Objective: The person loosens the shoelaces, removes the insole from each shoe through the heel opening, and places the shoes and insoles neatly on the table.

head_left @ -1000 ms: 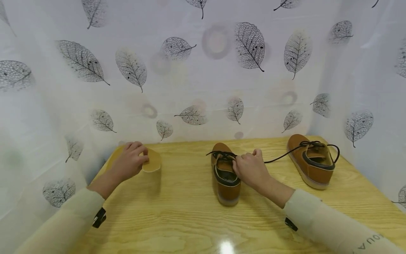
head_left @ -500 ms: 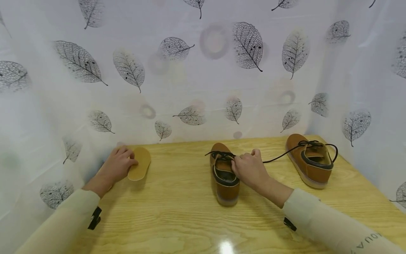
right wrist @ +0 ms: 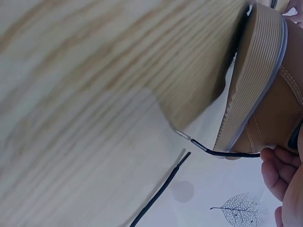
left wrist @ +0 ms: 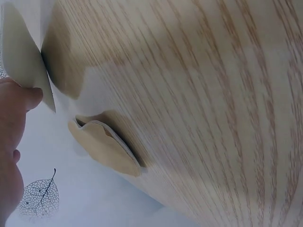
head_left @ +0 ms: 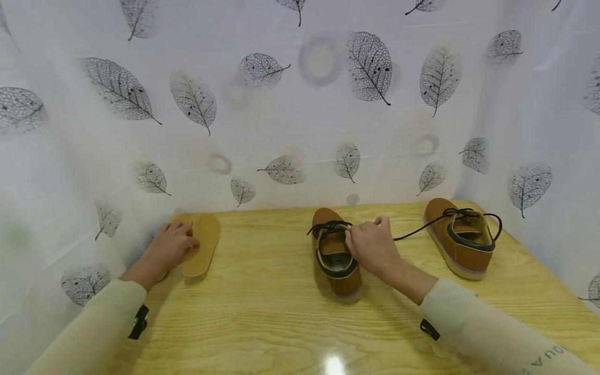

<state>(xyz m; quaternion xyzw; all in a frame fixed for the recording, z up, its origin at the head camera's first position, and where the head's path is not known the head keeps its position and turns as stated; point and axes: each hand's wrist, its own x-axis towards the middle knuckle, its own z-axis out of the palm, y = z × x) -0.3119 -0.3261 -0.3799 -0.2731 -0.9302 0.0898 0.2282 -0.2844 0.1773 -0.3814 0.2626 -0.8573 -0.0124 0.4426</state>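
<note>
My left hand [head_left: 171, 242] pinches a tan insole [head_left: 206, 242] at the back left of the table. In the left wrist view this insole [left wrist: 23, 52] stands tilted with only its tip close to the wood, and a second, curled insole [left wrist: 104, 149] lies beside it. My right hand [head_left: 375, 247] grips the side of a brown lace-up shoe [head_left: 347, 286] near its laces. The shoe's toe points to the back wall, its dark-lined opening faces up. In the right wrist view, the shoe's ridged pale sole [right wrist: 258, 71] shows beside my fingertips [right wrist: 272, 168].
A matching brown shoe [head_left: 469, 260] stands at the back right. Its black lace [head_left: 417, 232] stretches left towards my right hand. A leaf-print curtain [head_left: 300, 125] closes off the back and both sides of the wooden table [head_left: 262, 312].
My left hand has moved left and slightly lower, bringing the insole beside the other one. The shoe in my right hand has turned, its heel swinging to the right.
</note>
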